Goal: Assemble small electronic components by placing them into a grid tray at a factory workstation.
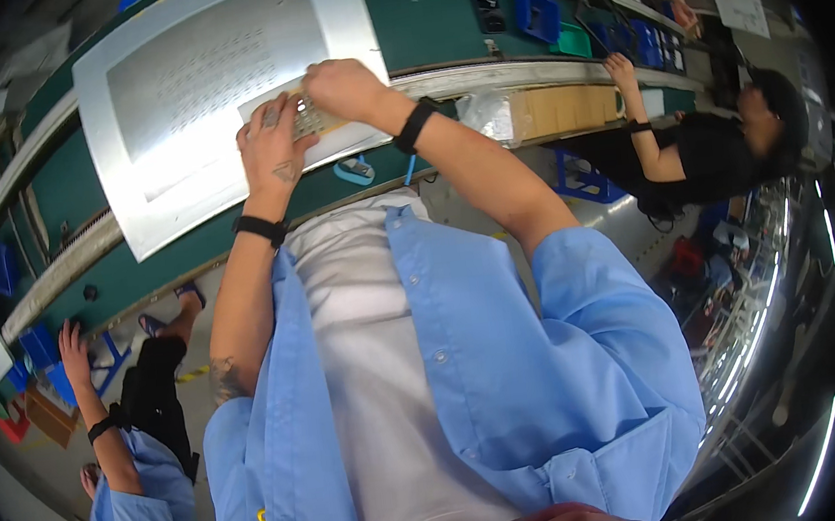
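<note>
Blue shirt [488, 314]; hands [271, 149] [346, 92] on perforated plate [310, 120] at frame [352, 26] edge; green belt [426, 34] alongside.

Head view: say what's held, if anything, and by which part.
Left hand is at the left side of a small panel, right hand at its top; grip cannot be told.

Frame [160, 217] on bench [426, 34], panel [312, 122] on frame's near right part, left hand [271, 146] and right hand [345, 89] at panel, bins [539, 16] and box [564, 111] right of frame
</note>
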Action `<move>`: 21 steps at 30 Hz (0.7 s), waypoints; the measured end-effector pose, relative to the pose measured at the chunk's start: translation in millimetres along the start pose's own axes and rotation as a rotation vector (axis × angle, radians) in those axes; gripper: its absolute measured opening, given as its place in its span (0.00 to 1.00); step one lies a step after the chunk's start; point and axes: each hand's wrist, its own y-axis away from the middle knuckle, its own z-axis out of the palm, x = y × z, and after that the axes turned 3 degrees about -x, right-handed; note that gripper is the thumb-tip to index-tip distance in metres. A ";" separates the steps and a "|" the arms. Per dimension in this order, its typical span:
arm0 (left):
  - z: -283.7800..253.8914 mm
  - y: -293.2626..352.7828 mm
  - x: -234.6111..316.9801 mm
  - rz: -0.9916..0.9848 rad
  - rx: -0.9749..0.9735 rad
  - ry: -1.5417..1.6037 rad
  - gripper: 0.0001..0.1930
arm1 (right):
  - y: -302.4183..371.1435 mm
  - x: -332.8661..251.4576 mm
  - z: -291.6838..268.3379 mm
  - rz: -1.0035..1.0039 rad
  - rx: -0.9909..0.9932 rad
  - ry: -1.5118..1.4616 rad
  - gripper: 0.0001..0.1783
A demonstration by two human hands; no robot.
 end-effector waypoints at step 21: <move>4.5 -0.9 0.0 0.022 0.083 -0.016 0.32 | 7.7 23.2 6.6 -0.033 0.054 -0.548 0.09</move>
